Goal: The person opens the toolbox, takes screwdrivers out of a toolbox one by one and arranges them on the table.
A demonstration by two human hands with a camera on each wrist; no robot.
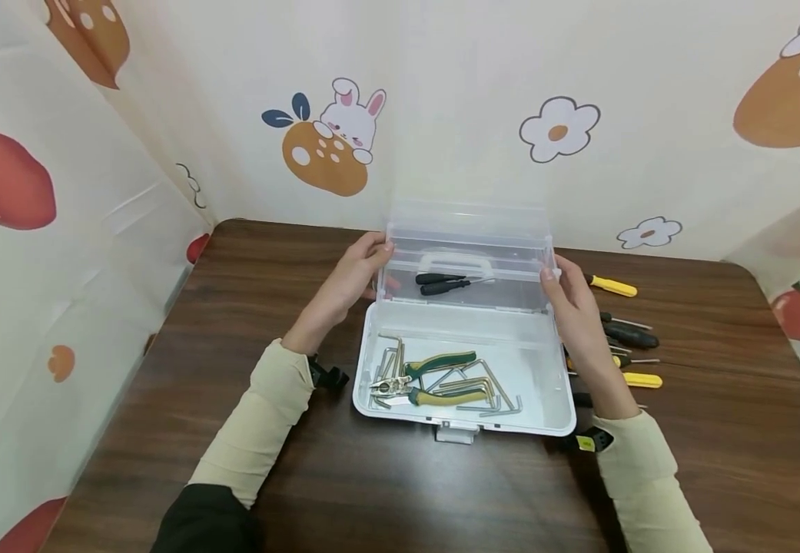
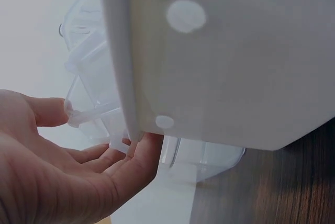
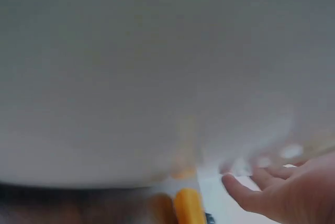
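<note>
A white toolbox (image 1: 534, 388) with its clear lid (image 1: 469, 234) opened back lies before me. At its rear left corner my left hand (image 1: 353, 273) grips it, thumb against the clear plastic and fingers under the edge. My right hand (image 1: 579, 322) holds the opposite side, thumb on the lid's right edge. The box's underside (image 2: 235, 67), with round white feet, faces the left wrist camera. Inside lie pliers (image 1: 444, 398) with green and yellow handles among several bent hex keys (image 1: 496, 380). Two black-handled screwdrivers (image 1: 441, 288) show in the clear lid section.
Several screwdrivers lie on the brown wooden table (image 1: 268, 269) to the right of the box, among them a yellow-handled one (image 1: 614, 286) and a thick black-handled one (image 1: 631, 336). A patterned curtain (image 1: 455, 115) hangs behind the table and along its left side.
</note>
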